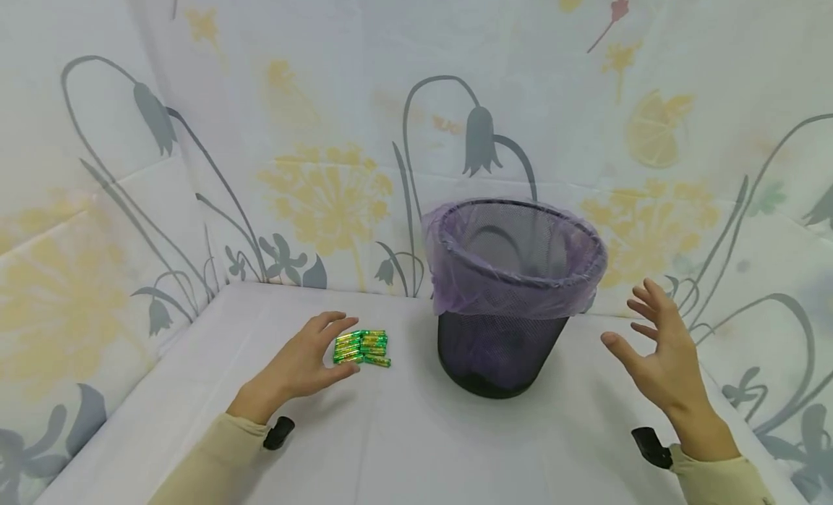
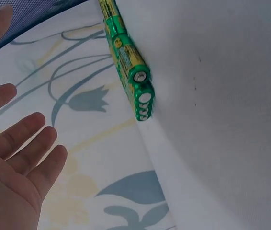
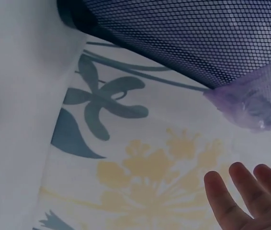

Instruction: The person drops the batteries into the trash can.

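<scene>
Several green and gold batteries [image 1: 361,347] lie side by side in two columns on the white table, left of the middle. In the left wrist view the batteries [image 2: 131,60] show their metal ends. My left hand [image 1: 301,362] hovers just left of them, fingers spread and holding nothing. A black mesh wastebasket [image 1: 501,349] stands upright right of the batteries, lined with a purple plastic bag [image 1: 514,294] folded over its rim. Right of the basket my right hand [image 1: 665,357] is raised with fingers relaxed and apart, also holding nothing. The right wrist view shows its fingertips [image 3: 220,194] below the bag's edge.
The white tabletop [image 1: 416,447] stretches in front of the batteries and basket. A flower-printed curtain [image 1: 325,129] hangs behind and along both sides, close behind the basket. Each wrist wears a black strap piece [image 1: 278,433] by the sleeve cuff.
</scene>
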Demonstrator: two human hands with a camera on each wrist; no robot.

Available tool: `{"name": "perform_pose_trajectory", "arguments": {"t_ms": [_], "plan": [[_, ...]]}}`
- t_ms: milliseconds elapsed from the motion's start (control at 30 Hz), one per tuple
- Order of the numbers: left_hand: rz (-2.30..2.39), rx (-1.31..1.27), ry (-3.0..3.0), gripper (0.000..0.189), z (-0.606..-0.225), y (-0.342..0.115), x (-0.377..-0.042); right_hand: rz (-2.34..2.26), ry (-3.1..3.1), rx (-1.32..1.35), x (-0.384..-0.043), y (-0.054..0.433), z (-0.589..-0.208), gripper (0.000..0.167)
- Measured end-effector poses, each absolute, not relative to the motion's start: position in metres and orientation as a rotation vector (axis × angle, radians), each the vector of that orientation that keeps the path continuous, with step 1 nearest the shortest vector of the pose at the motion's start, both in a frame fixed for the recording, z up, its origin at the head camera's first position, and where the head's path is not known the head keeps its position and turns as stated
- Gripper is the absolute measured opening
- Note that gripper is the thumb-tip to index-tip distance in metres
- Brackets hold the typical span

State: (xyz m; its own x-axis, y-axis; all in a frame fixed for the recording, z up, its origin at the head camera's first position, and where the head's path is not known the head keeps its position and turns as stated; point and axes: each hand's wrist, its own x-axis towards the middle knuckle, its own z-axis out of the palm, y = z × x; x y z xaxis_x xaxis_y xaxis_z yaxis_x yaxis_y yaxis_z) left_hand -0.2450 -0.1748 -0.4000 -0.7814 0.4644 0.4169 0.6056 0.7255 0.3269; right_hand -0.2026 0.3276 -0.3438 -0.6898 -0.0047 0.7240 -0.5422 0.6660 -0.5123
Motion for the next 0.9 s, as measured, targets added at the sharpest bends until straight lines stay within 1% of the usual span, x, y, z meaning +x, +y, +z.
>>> {"name": "perform_pose_trajectory", "arguments": {"t_ms": [133, 267, 367, 633, 900], "plan": [[-0.708, -0.89, -2.629, 0.068, -0.401, -0.168, -0.249, 1.035, -2.167, 0.392, -0.201, 0.323, -0.335, 0.087], [-0.765, -0.885, -2.65, 0.066, -0.404, -0.165, -0.253, 1.077, -2.161, 0.373, -0.204, 0.316, -0.329, 0.074], [-0.781, -0.875, -2.685, 0.064, -0.407, -0.164, -0.255, 1.095, -2.173, 0.359, -0.207, 0.31, -0.326, 0.068], [-0.806, -0.894, -2.701, 0.06, -0.408, -0.16, -0.262, 1.207, -2.254, 0.289, -0.211, 0.302, -0.313, 0.066], [-0.845, -0.906, -2.768, 0.062, -0.408, -0.157, -0.268, 1.289, -2.235, 0.307, -0.219, 0.294, -0.31, 0.067]]}}
